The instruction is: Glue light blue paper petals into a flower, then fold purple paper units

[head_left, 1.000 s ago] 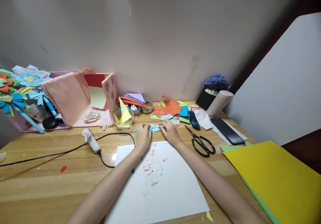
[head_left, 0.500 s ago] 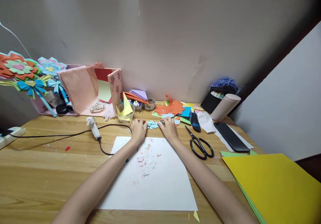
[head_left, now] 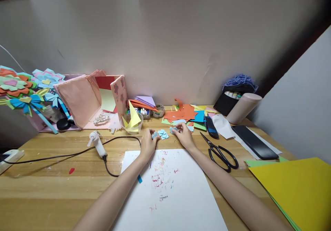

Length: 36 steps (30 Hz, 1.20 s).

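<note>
Between my hands a small folded light-blue paper piece (head_left: 163, 134) lies on the wooden table, just beyond the white sheet (head_left: 165, 189). My left hand (head_left: 148, 144) pinches another light-blue paper piece (head_left: 154, 135) to the left of it. On the other side, my right hand (head_left: 184, 134) holds a similar light-blue piece (head_left: 173, 130) between thumb and fingers. Coloured marks cover part of the white sheet, and a dark blue strip (head_left: 140, 179) shows beside my left forearm.
Black-handled scissors (head_left: 219, 153) lie right of my right hand, near a blue cutter (head_left: 211, 127) and coloured scraps (head_left: 181, 113). A glue gun (head_left: 98, 144) with its cord is at left. Yellow sheets (head_left: 297, 186) sit at right; a plastic bowl (head_left: 137, 128) stands behind my left hand.
My hands have moved apart from the middle piece, each with a light-blue piece between its fingers. My right hand is lifted slightly. The whole view has shifted a little.
</note>
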Motion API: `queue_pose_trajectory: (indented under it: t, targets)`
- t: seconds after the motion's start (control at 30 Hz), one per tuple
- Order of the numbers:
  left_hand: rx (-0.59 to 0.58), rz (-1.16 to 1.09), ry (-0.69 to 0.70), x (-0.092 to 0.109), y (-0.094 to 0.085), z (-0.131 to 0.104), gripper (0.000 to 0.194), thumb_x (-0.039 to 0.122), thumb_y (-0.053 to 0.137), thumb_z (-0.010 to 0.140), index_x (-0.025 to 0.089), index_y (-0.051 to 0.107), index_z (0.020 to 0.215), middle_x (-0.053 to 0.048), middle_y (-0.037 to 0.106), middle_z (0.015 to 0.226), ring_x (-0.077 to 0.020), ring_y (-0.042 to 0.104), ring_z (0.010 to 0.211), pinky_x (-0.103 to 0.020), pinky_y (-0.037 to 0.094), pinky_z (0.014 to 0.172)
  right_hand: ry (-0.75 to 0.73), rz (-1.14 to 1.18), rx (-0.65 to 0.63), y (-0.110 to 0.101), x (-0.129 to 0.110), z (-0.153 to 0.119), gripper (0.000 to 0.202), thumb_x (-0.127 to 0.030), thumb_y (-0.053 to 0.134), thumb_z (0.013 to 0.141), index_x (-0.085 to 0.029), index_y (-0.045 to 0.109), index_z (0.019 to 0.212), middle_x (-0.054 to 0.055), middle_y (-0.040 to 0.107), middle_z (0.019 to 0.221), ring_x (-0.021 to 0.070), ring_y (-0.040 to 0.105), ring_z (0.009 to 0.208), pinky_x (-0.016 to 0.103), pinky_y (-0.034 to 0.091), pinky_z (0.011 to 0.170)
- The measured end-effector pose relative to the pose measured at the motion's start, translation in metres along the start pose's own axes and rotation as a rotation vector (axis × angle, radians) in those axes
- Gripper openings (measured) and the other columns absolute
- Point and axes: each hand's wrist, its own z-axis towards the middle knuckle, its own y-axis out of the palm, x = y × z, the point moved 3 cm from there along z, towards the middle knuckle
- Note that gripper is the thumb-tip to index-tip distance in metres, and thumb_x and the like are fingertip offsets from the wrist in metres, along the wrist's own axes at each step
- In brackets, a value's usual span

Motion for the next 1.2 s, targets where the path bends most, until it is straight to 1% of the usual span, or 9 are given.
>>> queue_pose_trajectory:
  t: [0.07,0.13,0.27,0.37,0.43,0.6,0.77,1.03,1.2]
  targets:
    - [0.039,-0.097,-0.014,0.002,-0.002,0.001,0.025,0.029,0.056,0.078,0.016,0.052,0.099,-0.007,0.061,0.097,-0.0204,0.056,0.091,-0.032,0.042,0.077,0.006,0.144,0.031,-0.002,-0.003,-0.001,0.033,-0.035,0.064,0.067,-0.019,0.051,0.095,0.002,0.054,0.083,0.0157,0.053,0.074,0.029,0.046,0.066]
    - [0.043,-0.204,-0.014,0.004,-0.002,0.002,0.024,0.031,0.054,0.079,0.016,0.057,0.098,-0.008,0.063,0.097,-0.0199,0.058,0.088,-0.032,0.043,0.077,0.032,0.286,-0.004,0.002,-0.009,-0.004,0.038,-0.036,0.065,0.067,-0.019,0.054,0.099,0.004,0.055,0.086,0.0169,0.054,0.079,0.029,0.048,0.067]
    - [-0.059,-0.49,-0.076,0.008,0.004,0.002,0.028,0.036,0.053,0.079,0.015,0.062,0.095,-0.006,0.066,0.084,-0.016,0.06,0.068,-0.027,0.047,0.062,0.151,0.468,-0.119,0.017,-0.019,-0.018,0.033,-0.042,0.066,0.067,-0.018,0.058,0.089,0.005,0.059,0.084,0.0183,0.058,0.074,0.032,0.052,0.065]
    - [-0.12,-0.618,-0.177,0.01,0.008,0.0,0.03,0.037,0.055,0.077,0.015,0.061,0.096,-0.005,0.066,0.082,-0.0116,0.056,0.051,-0.024,0.046,0.046,0.175,0.48,-0.137,0.025,-0.021,-0.026,0.032,-0.044,0.067,0.067,-0.019,0.057,0.084,0.005,0.061,0.079,0.0196,0.06,0.074,0.034,0.052,0.065]
    - [-0.126,-0.676,-0.199,0.011,0.01,0.0,0.029,0.036,0.058,0.076,0.015,0.061,0.095,-0.006,0.065,0.089,-0.0119,0.058,0.055,-0.024,0.049,0.048,0.144,0.414,-0.1,0.026,-0.02,-0.027,0.03,-0.043,0.067,0.067,-0.018,0.057,0.081,0.004,0.061,0.077,0.0191,0.06,0.073,0.033,0.052,0.066]
    - [-0.128,-0.722,-0.185,0.011,0.012,0.0,0.027,0.032,0.06,0.074,0.013,0.063,0.093,-0.007,0.065,0.088,-0.0158,0.061,0.073,-0.026,0.054,0.059,0.058,0.311,-0.032,0.021,-0.02,-0.026,0.026,-0.041,0.064,0.072,-0.017,0.056,0.08,0.005,0.061,0.079,0.0174,0.059,0.073,0.031,0.049,0.067]
    - [-0.177,-0.727,-0.202,0.011,0.013,-0.002,0.032,0.034,0.062,0.073,0.012,0.062,0.097,-0.007,0.066,0.085,-0.0148,0.062,0.065,-0.027,0.054,0.059,0.047,0.268,-0.054,0.02,-0.026,-0.029,0.024,-0.039,0.064,0.072,-0.016,0.057,0.078,0.003,0.059,0.073,0.016,0.057,0.069,0.029,0.047,0.065]
    - [-0.22,-0.799,-0.29,0.016,0.01,-0.004,0.039,0.034,0.068,0.068,0.013,0.058,0.099,-0.005,0.069,0.079,-0.014,0.063,0.057,-0.024,0.053,0.053,0.121,0.364,-0.098,0.022,-0.022,-0.027,0.027,-0.04,0.068,0.066,-0.016,0.057,0.072,0.001,0.057,0.068,0.0141,0.054,0.063,0.026,0.044,0.059]
    - [-0.214,-0.81,-0.297,0.016,0.009,-0.005,0.039,0.032,0.069,0.067,0.013,0.058,0.098,-0.005,0.069,0.076,-0.0136,0.064,0.059,-0.022,0.053,0.055,0.159,0.391,-0.132,0.022,-0.019,-0.026,0.029,-0.04,0.07,0.064,-0.015,0.059,0.072,0.002,0.059,0.068,0.0138,0.054,0.062,0.025,0.043,0.057]
